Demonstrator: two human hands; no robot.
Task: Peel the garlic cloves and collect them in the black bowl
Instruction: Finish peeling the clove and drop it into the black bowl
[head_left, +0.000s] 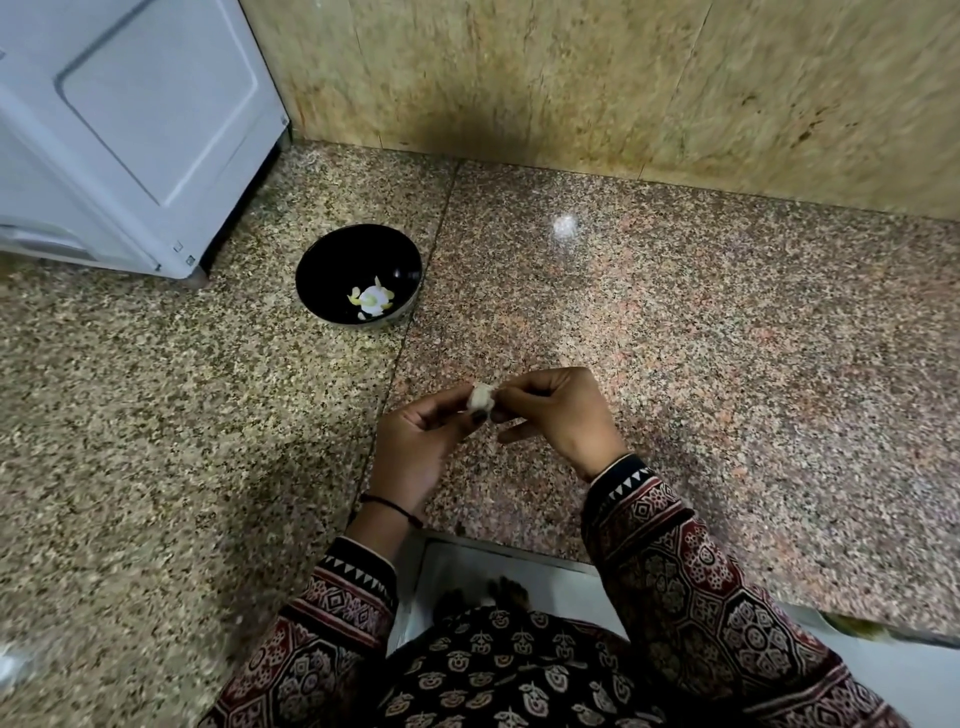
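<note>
Small pale garlic clove (480, 397) is held in the air, on the near side of the round glossy black bowl (337, 260) and to its right, well apart from it. Both hands grip it: the left hand (415, 441) pinches it from the bowl side with curled fingers, and the right hand (561, 415) pinches the far-from-bowl side with thumb and fingertips. Skin looks partly on, so I judge the peel is mid-way.

The clove's long axis seems to run roughly away from the person, but it's too small to be sure.

The bowl already holds a few pale peeled cloves (373, 301).

Key relation: the bowl is forward and left of the hands. The left hand is nearer to it, so a drop-off from that hand is the shorter path.

Room: there's bare speckled granite counter (675, 338) between the bowl and the hands, with nothing in the lane. A white appliance (130, 130) sits just beside the bowl on its far-left side, so approach from the near right. The counter's front edge is well on the near side of the bowl, under the wrists. Dropped skin or a dropped clove there would likely go off the edge.
</note>
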